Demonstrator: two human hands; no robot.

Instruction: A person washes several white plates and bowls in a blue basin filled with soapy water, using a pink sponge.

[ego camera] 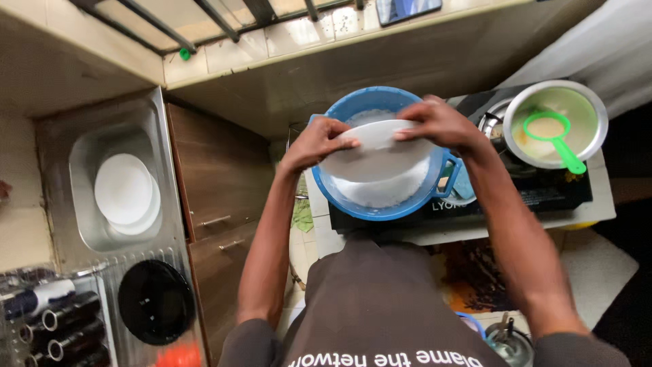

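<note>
I hold a white plate (pixel 375 156) with both hands over a blue plastic basin (pixel 380 207) filled with white soapy water. My left hand (pixel 314 143) grips the plate's left edge, and my right hand (pixel 438 122) grips its right edge. The plate is tilted above the foam. The basin rests on a low stand in front of my body.
A steel sink (pixel 81 204) on the left holds stacked white plates (pixel 124 192). A black round lid (pixel 156 301) and dark bottles (pixel 58 326) lie on the drainboard. At right, a pan with a green strainer (pixel 553 132) sits on a stove (pixel 543 190). Wooden cabinet drawers (pixel 217 183) stand between.
</note>
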